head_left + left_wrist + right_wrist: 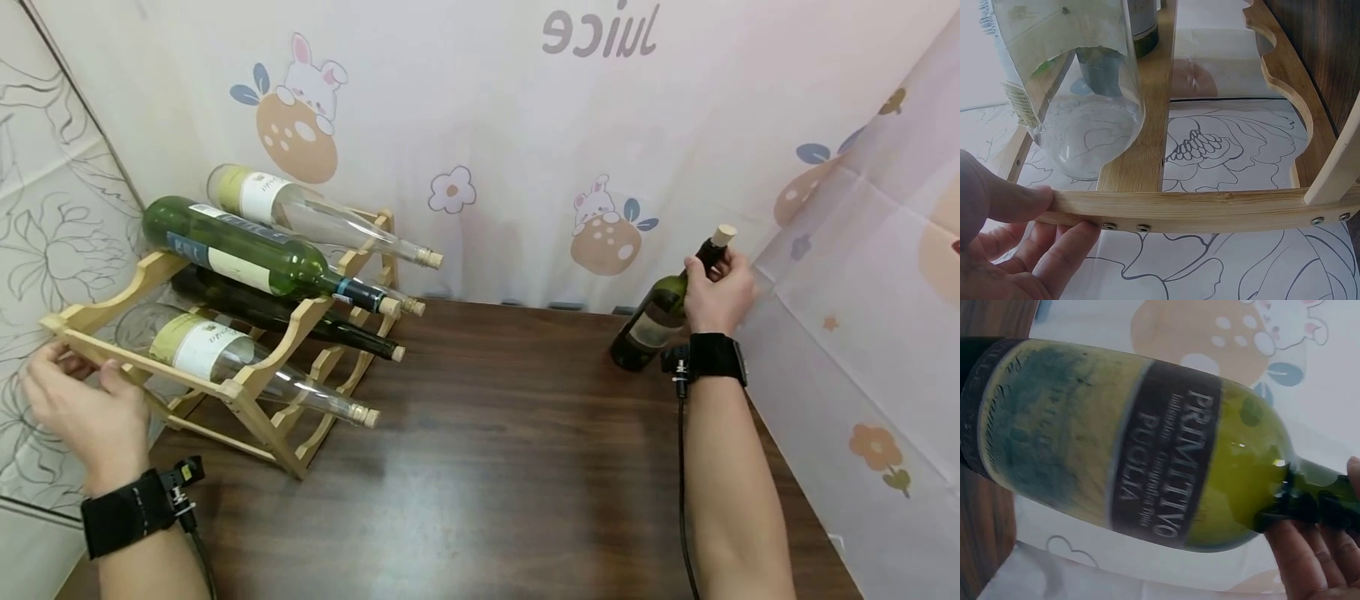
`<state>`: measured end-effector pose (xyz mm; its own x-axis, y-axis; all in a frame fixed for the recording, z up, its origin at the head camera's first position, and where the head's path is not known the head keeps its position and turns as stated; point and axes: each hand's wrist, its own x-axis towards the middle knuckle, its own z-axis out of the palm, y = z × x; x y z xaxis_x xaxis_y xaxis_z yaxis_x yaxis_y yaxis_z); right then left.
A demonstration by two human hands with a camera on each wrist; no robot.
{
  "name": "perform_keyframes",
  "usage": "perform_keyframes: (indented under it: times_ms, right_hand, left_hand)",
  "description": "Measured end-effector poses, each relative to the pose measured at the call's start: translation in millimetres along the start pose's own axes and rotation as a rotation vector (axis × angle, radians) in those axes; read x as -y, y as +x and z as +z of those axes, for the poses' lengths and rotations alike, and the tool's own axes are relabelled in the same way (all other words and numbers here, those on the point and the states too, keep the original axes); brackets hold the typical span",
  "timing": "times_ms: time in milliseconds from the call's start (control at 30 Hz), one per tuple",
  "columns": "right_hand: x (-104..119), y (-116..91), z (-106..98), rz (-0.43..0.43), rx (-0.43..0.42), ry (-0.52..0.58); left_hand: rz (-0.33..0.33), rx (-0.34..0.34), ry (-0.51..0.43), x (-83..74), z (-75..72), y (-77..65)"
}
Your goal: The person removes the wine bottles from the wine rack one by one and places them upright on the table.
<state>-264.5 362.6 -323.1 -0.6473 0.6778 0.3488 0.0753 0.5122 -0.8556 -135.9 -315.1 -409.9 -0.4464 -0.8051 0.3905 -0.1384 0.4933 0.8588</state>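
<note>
With my right hand (720, 292) I grip the neck of a green wine bottle (655, 321) at the back right of the table. The bottle leans, its cork up and its base low; whether the base touches the table I cannot tell. Its Primitivo label (1166, 456) faces the right wrist camera. My left hand (93, 408) holds the near left corner of a wooden wine rack (247, 387), thumb over the rail and fingers beneath it, as the left wrist view shows. In the rack lie a green bottle (247, 254), a dark bottle (277, 315) and several clear bottles (217, 348), corks pointing right.
The brown wooden table (480, 467) spreads between the rack and the right-hand bottle. A printed curtain (495, 150) hangs along the back, with another sheet (885, 350) at the right. A flower-line panel (52, 233) stands close on the rack's left.
</note>
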Motion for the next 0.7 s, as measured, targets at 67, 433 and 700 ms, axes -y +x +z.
perform_keyframes:
  times_ms: [67,433,700]
  right_hand:
    - [-2,1,5,0.006,-0.007,0.004]
    - [-7,7,8,0.014,-0.073,0.05]
    - [-12,0,15,0.02,-0.076,0.051]
  left_hand:
    - [0.016,-0.003,0.001,0.9,-1.4,1.4]
    - [0.053,0.003,-0.03,-4.5,-0.2,2.2]
    - [0.079,0.004,-0.02,0.2,-5.6,3.0]
